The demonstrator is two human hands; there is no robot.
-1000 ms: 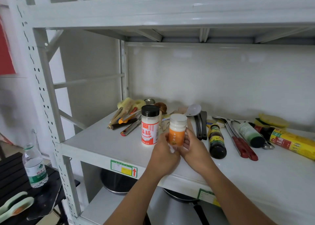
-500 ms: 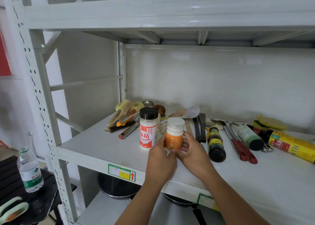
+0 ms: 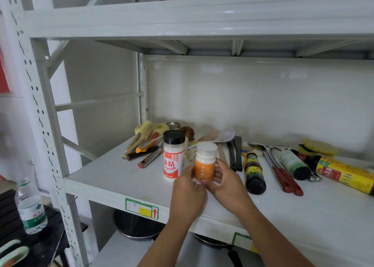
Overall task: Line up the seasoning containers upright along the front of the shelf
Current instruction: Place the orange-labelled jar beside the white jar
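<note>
Near the shelf's (image 3: pixel 113 177) front edge, an upright orange jar (image 3: pixel 204 165) is gripped between the left hand (image 3: pixel 187 194) and right hand (image 3: pixel 227 186). Just beside it toward the left edge, a black-capped jar (image 3: pixel 173 155) is stood. Toward the right edge, dark bottles (image 3: pixel 254 171) are laid flat.

You're standing at what looks like a kitchen storeroom or a staged test corner, though the narrow view leaves that unsure. A white boltless metal shelving rack (image 3: pixel 50 125) with load-rating stickers stands against plain white walls. It carries red-handled tongs (image 3: pixel 283 177), a grey plastic ladle (image 3: pixel 224 136), a dark glass sauce bottle (image 3: pixel 254 171) and, underneath, dark round pans (image 3: pixel 137 226).
</note>
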